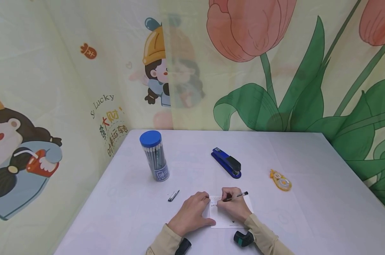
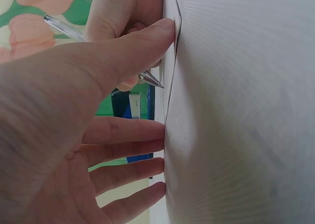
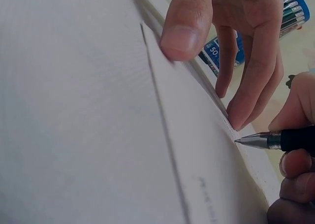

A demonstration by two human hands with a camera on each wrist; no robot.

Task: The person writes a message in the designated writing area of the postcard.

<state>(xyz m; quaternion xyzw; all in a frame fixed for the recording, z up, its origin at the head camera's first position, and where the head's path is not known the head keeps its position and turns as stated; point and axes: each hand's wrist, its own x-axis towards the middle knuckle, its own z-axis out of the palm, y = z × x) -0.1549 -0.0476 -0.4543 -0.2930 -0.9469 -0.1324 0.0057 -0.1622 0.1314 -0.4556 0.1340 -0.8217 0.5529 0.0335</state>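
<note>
A small white sheet of paper (image 1: 222, 220) lies on the table with a little dark writing near its upper left. My right hand (image 1: 236, 206) grips a clear-barrelled pen (image 1: 242, 194), its point at the paper. In the right wrist view the metal tip of the pen (image 3: 256, 140) meets the sheet. My left hand (image 1: 191, 213) rests along the paper's left side, thumb pressing the near edge. The left wrist view has its fingers (image 2: 125, 130) spread, their tips on the surface. Left of that hand lies a pen cap (image 1: 173, 196).
A clear jar of pencils (image 1: 155, 159) with a blue lid stands at the back left. Behind the paper sits a blue and black stapler (image 1: 225, 163). To the right is a yellow correction tape (image 1: 281, 180). Printed curtains (image 1: 192, 120) hang beyond the white table (image 1: 307, 219).
</note>
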